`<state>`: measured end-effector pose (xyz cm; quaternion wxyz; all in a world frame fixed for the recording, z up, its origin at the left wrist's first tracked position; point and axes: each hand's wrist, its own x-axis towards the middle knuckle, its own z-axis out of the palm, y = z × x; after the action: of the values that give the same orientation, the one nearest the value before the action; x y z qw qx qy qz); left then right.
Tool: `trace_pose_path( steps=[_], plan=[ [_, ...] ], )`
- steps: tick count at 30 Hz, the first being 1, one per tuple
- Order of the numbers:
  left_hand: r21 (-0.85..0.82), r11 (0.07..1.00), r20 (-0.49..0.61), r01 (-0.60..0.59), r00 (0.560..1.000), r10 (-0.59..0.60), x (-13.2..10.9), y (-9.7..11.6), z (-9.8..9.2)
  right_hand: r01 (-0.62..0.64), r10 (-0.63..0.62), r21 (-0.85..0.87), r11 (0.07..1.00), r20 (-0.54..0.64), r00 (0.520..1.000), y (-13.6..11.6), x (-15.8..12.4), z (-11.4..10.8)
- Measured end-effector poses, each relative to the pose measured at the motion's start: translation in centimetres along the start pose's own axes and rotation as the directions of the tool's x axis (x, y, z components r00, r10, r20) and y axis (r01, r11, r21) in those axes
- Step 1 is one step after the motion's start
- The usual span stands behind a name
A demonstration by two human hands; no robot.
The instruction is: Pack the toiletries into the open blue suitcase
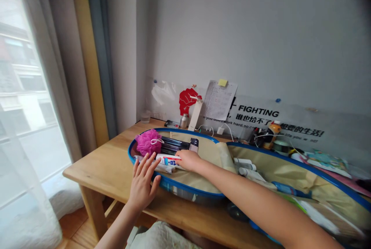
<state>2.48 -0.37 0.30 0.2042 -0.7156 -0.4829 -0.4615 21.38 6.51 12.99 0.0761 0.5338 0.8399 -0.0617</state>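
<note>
An open bag (199, 192) with blue-edged rims and beige lining lies spread in two halves on the wooden table. In its left half, my right hand (188, 159) is closed on the right end of a white tube with red and blue print (165, 159), which looks like toothpaste. My left hand (144, 184) is open, fingers spread, over the near left rim beside the tube's other end. Behind them sit a pink bath puff (148, 142) and a dark striped pack with a black-and-white label (175, 145). A clear plastic-wrapped item (165, 168) lies under the tube.
White-capped bottles (246, 168) and a blue item (291, 189) lie in the bag's right half. Along the wall stand a small silver bottle (184, 120), a white charger (220, 129) with cables, and an orange bottle (272, 133). Curtains (78, 60) hang left of the table (98, 164).
</note>
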Motion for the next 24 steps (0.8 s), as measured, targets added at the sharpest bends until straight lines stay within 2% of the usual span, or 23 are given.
trace_pose_path(
  steps=[12, 20, 24],
  plan=[
    [-0.001, 1.000, 0.002, 0.008, 1.000, -0.008, 0.1, 0.1, 0.0, 0.020, -0.022, -0.064, 0.998, -0.029, 0.999, 0.2, 0.3, 0.3],
    [-0.019, 1.000, -0.010, 0.001, 1.000, -0.001, 0.1, 0.1, -0.1, 0.024, -0.026, -0.041, 0.999, -0.035, 0.999, 0.9, -0.1, -0.6],
    [-0.015, 1.000, -0.015, -0.009, 1.000, 0.009, 0.1, 0.1, -0.2, 0.002, -0.004, -0.024, 1.000, -0.073, 0.997, 1.7, -0.6, -2.0]
  ],
)
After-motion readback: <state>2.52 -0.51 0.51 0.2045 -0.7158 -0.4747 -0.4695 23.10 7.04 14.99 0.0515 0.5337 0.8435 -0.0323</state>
